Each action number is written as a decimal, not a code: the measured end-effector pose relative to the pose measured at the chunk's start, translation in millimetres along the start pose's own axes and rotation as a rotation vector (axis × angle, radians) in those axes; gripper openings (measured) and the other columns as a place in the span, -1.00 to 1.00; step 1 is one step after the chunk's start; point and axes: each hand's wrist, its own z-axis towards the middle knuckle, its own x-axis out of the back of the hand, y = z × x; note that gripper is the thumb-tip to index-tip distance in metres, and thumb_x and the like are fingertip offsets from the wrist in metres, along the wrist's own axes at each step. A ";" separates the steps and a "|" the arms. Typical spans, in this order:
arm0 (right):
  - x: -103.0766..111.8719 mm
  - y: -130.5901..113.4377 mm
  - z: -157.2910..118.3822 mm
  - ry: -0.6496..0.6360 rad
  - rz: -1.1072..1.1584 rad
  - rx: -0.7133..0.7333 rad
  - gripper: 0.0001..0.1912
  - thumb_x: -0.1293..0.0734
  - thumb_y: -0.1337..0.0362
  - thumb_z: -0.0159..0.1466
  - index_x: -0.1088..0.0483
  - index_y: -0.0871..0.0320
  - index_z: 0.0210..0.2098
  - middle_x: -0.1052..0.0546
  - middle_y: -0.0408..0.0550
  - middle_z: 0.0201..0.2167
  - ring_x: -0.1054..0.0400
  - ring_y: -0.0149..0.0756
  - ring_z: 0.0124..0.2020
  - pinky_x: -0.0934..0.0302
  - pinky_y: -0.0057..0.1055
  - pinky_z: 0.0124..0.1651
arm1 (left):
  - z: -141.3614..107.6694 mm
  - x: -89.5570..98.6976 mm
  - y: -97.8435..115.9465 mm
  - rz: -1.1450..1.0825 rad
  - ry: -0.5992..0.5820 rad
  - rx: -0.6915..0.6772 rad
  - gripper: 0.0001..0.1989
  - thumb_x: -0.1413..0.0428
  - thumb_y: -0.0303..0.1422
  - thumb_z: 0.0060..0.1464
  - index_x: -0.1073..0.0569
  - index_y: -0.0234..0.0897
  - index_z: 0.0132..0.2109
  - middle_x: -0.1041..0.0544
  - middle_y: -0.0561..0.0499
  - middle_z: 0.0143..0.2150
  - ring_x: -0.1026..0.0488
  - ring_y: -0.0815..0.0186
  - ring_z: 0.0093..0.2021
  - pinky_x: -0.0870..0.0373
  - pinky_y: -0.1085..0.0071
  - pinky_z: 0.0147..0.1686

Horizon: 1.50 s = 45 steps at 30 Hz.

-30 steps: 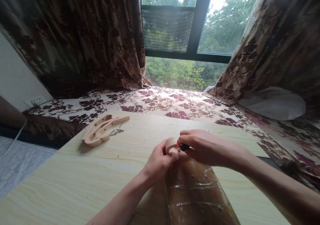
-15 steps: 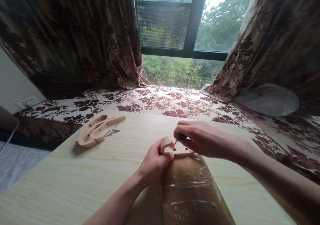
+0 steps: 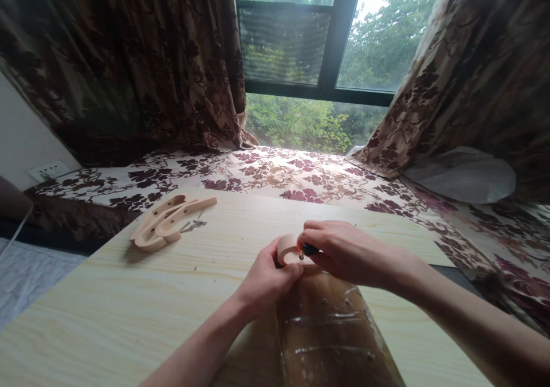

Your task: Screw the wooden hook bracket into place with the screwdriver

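A curved pale wooden piece [image 3: 287, 249] rests at the far end of a brown board [image 3: 329, 329] that has shiny clear film on it. My left hand [image 3: 268, 272] grips the curved end of that piece, thumb in front. In my right hand [image 3: 330, 246] is a small tool with a black handle [image 3: 308, 249]; its thin tip points down at a hole in the piece. My right fingers are closed round the handle and hide the piece's right end.
More curved wooden pieces [image 3: 161, 226] lie at the table's back left, beside several screws [image 3: 196, 225]. The pale wooden table [image 3: 107, 307] meets a flower-patterned cloth [image 3: 258, 172] below the window. A dark flat object [image 3: 458, 278] shows at the right edge.
My right hand has moved slightly down and left, bringing the tool's tip to the hole, and now covers the piece's right part. My left hand keeps its grip.
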 end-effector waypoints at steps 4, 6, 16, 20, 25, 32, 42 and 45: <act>-4.7 -1.2 0.0 0.001 0.026 -0.007 -0.91 -0.23 0.43 0.24 -0.35 0.20 -0.37 -0.37 -0.09 -0.42 -0.19 -0.42 -0.46 -0.01 -0.47 -0.41 | 0.2 0.3 -1.4 -0.007 0.001 -0.002 -0.82 -0.14 -0.43 -0.15 -0.34 -0.28 -0.31 -0.24 0.17 -0.47 -0.15 0.44 -0.44 -0.12 0.52 -0.44; -5.5 -1.4 0.0 -0.004 0.053 -0.017 -0.92 -0.25 0.42 0.24 -0.36 0.20 -0.38 -0.36 -0.10 -0.42 -0.20 -0.43 -0.46 -0.01 -0.49 -0.41 | 0.4 0.2 -1.7 -0.011 0.007 0.000 -0.81 -0.15 -0.42 -0.16 -0.33 -0.29 -0.32 -0.24 0.17 -0.47 -0.16 0.44 -0.43 -0.14 0.51 -0.43; -7.0 3.8 -3.9 0.025 0.159 -0.008 -0.86 -0.27 0.29 0.29 -0.45 0.16 -0.22 -0.37 -0.11 -0.39 -0.24 -0.43 -0.44 -0.07 -0.49 -0.38 | 0.0 -1.0 -2.2 -0.047 0.014 0.000 -0.83 -0.15 -0.39 -0.13 -0.34 -0.30 -0.33 -0.23 0.16 -0.48 -0.14 0.44 -0.44 -0.14 0.52 -0.44; -6.6 2.4 -3.5 0.025 0.168 -0.007 -0.85 -0.27 0.28 0.29 -0.48 0.17 -0.27 -0.36 -0.11 -0.40 -0.23 -0.44 -0.45 -0.08 -0.49 -0.38 | 0.3 -0.8 -2.8 -0.045 0.034 -0.005 -0.83 -0.18 -0.37 -0.11 -0.36 -0.33 -0.35 -0.26 0.14 -0.47 -0.13 0.45 -0.44 -0.15 0.53 -0.42; -7.0 -2.8 -4.3 0.045 0.145 -0.002 -0.85 -0.26 0.35 0.29 -0.48 0.19 -0.33 -0.36 -0.10 -0.41 -0.21 -0.45 -0.46 -0.06 -0.48 -0.40 | 1.9 0.8 -3.6 -0.062 0.037 -0.004 -0.78 -0.23 -0.33 -0.10 -0.35 -0.33 -0.38 -0.27 0.15 -0.49 -0.14 0.46 -0.45 -0.14 0.54 -0.44; -10.5 -6.1 -8.7 0.043 0.126 -0.033 -0.81 -0.23 0.39 0.29 -0.50 0.17 -0.28 -0.41 -0.07 -0.39 -0.28 -0.39 -0.40 -0.09 -0.46 -0.37 | 1.9 2.1 -4.8 -0.117 0.012 0.000 -0.73 -0.29 -0.28 -0.10 -0.35 -0.31 -0.41 -0.27 0.17 -0.50 -0.15 0.49 -0.46 -0.14 0.58 -0.44; -13.0 -6.6 -8.1 0.111 0.163 0.027 -0.83 -0.25 0.45 0.25 -0.48 0.18 -0.36 -0.42 -0.10 -0.41 -0.27 -0.44 -0.43 -0.03 -0.50 -0.44 | 0.9 4.9 -1.6 -0.147 -0.058 0.035 -0.64 -0.32 -0.21 -0.17 -0.45 -0.33 -0.27 -0.33 0.13 -0.46 -0.25 0.45 -0.40 -0.20 0.54 -0.32; -9.5 -4.0 -10.6 0.096 0.214 0.025 -0.83 -0.25 0.43 0.26 -0.48 0.16 -0.31 -0.42 -0.10 -0.39 -0.27 -0.44 -0.44 -0.06 -0.49 -0.43 | 1.6 6.6 -1.6 -0.127 -0.071 0.037 -0.68 -0.31 -0.22 -0.15 -0.45 -0.31 -0.30 -0.34 0.14 -0.46 -0.26 0.44 -0.40 -0.21 0.52 -0.31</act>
